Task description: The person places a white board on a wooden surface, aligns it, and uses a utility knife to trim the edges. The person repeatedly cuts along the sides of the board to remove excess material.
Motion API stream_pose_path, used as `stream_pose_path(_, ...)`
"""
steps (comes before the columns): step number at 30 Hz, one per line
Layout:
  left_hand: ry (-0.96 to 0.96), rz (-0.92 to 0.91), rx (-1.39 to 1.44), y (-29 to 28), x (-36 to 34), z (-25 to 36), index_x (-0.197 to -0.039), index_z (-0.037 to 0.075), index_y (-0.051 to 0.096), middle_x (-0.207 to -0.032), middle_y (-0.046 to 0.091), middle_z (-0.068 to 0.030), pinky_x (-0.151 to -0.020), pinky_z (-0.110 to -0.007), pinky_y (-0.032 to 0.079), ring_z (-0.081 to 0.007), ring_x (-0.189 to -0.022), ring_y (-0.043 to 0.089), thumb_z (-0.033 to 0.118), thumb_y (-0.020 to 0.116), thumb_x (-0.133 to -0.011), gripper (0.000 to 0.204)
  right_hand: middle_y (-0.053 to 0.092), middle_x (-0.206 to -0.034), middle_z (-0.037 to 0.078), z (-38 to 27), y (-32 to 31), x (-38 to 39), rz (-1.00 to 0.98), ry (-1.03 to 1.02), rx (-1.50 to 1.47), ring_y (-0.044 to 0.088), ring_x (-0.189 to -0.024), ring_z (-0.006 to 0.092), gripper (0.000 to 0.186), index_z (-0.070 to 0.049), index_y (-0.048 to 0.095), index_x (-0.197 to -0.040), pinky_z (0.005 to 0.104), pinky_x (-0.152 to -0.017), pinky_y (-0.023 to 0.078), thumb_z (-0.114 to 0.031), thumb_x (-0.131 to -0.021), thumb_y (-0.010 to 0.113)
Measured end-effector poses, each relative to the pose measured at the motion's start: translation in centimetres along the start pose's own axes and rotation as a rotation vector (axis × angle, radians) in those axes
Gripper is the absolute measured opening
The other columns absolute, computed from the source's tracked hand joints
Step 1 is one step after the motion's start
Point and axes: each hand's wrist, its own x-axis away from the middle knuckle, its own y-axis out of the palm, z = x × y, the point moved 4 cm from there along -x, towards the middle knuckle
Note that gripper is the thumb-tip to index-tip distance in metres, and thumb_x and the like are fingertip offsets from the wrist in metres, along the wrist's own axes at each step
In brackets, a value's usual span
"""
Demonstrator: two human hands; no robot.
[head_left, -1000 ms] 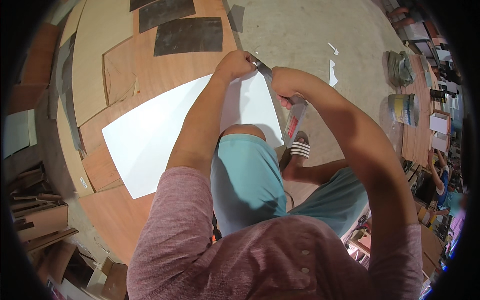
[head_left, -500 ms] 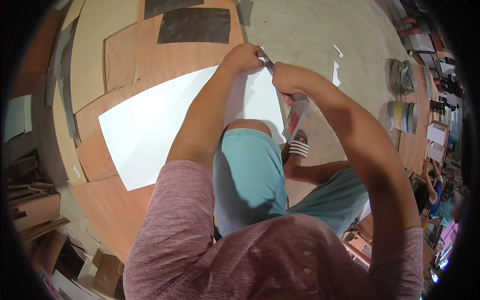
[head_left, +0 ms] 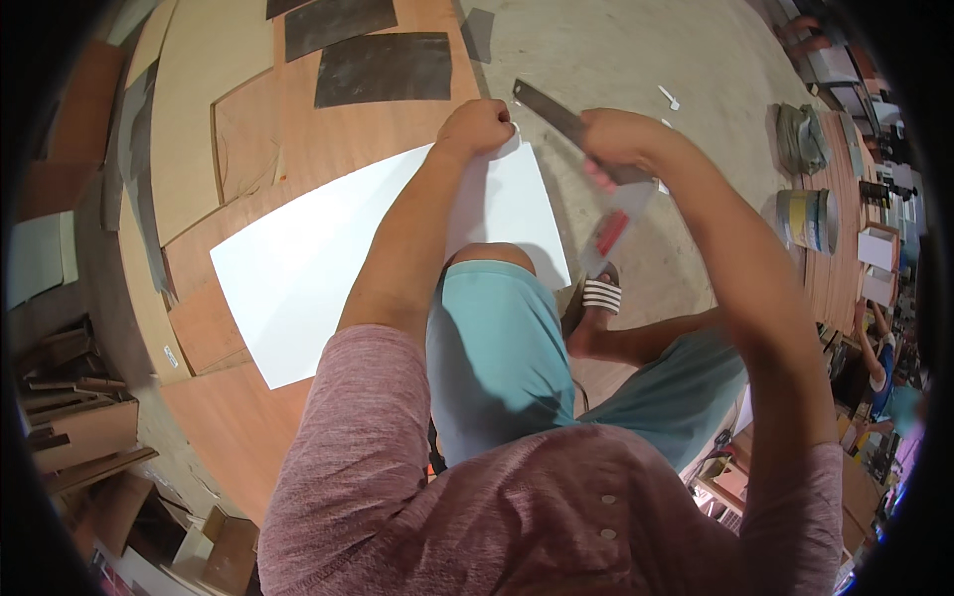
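A large white sheet (head_left: 318, 253) lies across the wooden boards, its near right part against my bare knee. My left hand (head_left: 477, 127) is closed at the sheet's far right corner, where a small bit of white edge stands up by the fingers. In my right hand (head_left: 621, 139), closed and clear of the sheet, is a tool with a dark flat metal blade (head_left: 547, 107). The blade has a hole near its tip and points toward the far left. Below that hand extends a pale grey part with a red marking (head_left: 611, 233), blurred by motion.
Dark flat sheets (head_left: 386, 70) lie on the wooden boards (head_left: 238, 427) beyond the white sheet. White scraps (head_left: 669, 97) lie on the concrete floor (head_left: 596, 50). At right stand a bucket (head_left: 805, 221) and stacked panels; another person (head_left: 879, 368) is farther right.
My right hand has swung the blade right, away from the sheet's corner and my left fingers. My left hand stays at the corner. The whole view has shifted slightly.
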Motion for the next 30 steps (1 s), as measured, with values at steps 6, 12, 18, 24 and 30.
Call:
stream_pose_path(6,0.213,0.006,0.049,-0.3,1.9,2.0,-0.114,0.013,0.067,-0.109,0.069,-0.0134,-0.090,-0.040,0.050,-0.0317,-0.103,0.065,0.015,0.060,-0.085,0.030,0.055,-0.072,0.008,9.9,-4.5,8.5,0.084,-0.010,-0.194,0.055,-0.051,0.0182,0.030,-0.004,0.045,-0.115,0.0372,-0.044,0.047,-0.002,-0.085,0.044)
stream_pose_path(12,0.403,-0.322,-0.217,-0.3,-0.9,3.7,-0.102,0.010,0.067,-0.102,0.066,-0.0102,-0.085,-0.038,0.050,-0.0301,-0.096,0.064,0.007,0.060,-0.085,0.019,0.055,-0.072,0.005,18.1,-3.0,9.6,0.094,-0.015,-0.465,0.054,-0.051,0.0151,0.029,-0.007,0.046,-0.117,0.0340,-0.044,0.046,-0.005,-0.088,0.044)
stream_pose_path(18,0.287,-0.648,-0.497,-0.7,-2.6,6.5,-0.100,0.009,0.069,-0.104,0.066,-0.0092,-0.084,-0.039,0.051,-0.0289,-0.098,0.064,0.007,0.061,-0.085,0.017,0.055,-0.073,0.006,16.7,-3.3,9.0,0.076,-0.146,-0.629,0.051,-0.053,0.0155,0.045,-0.003,0.047,-0.126,0.0318,-0.050,0.043,-0.004,-0.081,0.049)
stream_pose_path(24,0.140,-0.613,-0.472,-0.6,-2.4,5.7,-0.108,0.009,0.070,-0.108,0.066,-0.0106,-0.085,-0.039,0.051,-0.0264,-0.096,0.065,0.008,0.064,-0.084,0.025,0.054,-0.072,0.007,15.8,-4.7,6.8,-0.059,-0.286,-0.899,0.050,-0.054,0.0140,0.055,0.004,0.046,-0.134,0.0300,-0.050,0.042,-0.005,-0.081,0.055)
stream_pose_path(30,-0.257,-0.474,-0.513,-1.5,-1.6,6.9,-0.129,0.012,0.061,-0.122,0.063,-0.0120,-0.095,-0.039,0.050,-0.0266,-0.110,0.064,0.016,0.071,-0.088,0.042,0.061,-0.085,0.008,18.4,-4.2,4.2,-0.185,-0.218,-1.329,0.054,-0.057,0.0138,0.043,0.004,0.054,-0.128,0.0291,-0.054,0.047,-0.009,-0.088,0.060)
